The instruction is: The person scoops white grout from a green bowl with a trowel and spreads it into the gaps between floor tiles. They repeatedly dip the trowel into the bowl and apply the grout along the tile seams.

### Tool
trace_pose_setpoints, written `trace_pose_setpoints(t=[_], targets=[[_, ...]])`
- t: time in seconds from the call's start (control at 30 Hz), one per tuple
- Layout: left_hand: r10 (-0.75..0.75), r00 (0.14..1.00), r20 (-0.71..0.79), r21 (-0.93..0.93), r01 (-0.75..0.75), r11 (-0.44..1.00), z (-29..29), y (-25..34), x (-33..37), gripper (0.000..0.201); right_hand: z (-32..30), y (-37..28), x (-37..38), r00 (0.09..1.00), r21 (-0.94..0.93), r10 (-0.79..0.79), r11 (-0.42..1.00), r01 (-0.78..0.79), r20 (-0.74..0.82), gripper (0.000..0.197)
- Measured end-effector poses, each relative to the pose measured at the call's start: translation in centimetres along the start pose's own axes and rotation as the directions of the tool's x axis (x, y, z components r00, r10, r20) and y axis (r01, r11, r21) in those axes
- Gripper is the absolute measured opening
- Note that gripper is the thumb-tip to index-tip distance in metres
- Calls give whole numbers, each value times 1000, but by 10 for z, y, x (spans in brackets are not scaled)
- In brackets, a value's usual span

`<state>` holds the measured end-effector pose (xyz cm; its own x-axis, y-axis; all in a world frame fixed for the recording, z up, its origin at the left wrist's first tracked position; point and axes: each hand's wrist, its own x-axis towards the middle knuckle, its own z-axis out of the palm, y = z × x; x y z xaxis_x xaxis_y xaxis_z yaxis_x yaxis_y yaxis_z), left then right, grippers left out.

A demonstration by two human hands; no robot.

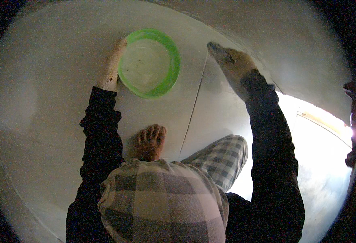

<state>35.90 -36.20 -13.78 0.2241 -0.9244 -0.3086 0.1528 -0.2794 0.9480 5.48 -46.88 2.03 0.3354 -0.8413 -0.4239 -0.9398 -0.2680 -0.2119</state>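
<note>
A round vessel with a bright green rim (172,69), like a shallow basin, stands on the pale floor at the far left of centre. Its inside is pale; I cannot tell whether that is its bottom or something in it. My left hand (112,69), in what looks like a cream knitted glove, holds the basin by its left side, the fingers mostly hidden against the rim. My right hand (239,65) reaches over the floor to the right of the basin, apart from it. Its fingers are together, and a dark grey patch shows at their tips; whether they hold something is unclear.
My bare foot (151,141) rests on the floor (44,133) below the basin. My bent knee in checked cloth (226,152) is to the right. A straight seam (194,109) crosses the floor. A wall-like surface (303,52) rises at far right, with bright light below it.
</note>
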Motion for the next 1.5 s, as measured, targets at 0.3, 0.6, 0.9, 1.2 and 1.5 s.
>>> trace_pose_setpoints(t=[0.3, 0.6, 0.9, 1.2, 1.5], targets=[[-371, 928, 34, -463, 343, 817, -8, -8, 16, 51, 42, 1, 29, 951, -303, -213, 912, 276, 224, 35], [97, 995, 3, -43, -97, 994, 8, -14, 11, 40, 54, 19, -25, 987, 772, -45, 628, -94, 156, 34], [-3, 999, -54, -605, -30, 796, 35, -6, 20, 32, 101, -92, -67, 940, -246, -339, 915, 320, -39, 49], [-3, 998, -69, -153, -8, 988, 32, 18, 0, 39, 89, -45, -150, 975, 140, 98, 982, -128, 201, 59], [86, 996, 39, -62, -84, 995, 34, 9, -36, 72, 139, 14, -146, 965, -99, 251, 965, -244, 73, 58]])
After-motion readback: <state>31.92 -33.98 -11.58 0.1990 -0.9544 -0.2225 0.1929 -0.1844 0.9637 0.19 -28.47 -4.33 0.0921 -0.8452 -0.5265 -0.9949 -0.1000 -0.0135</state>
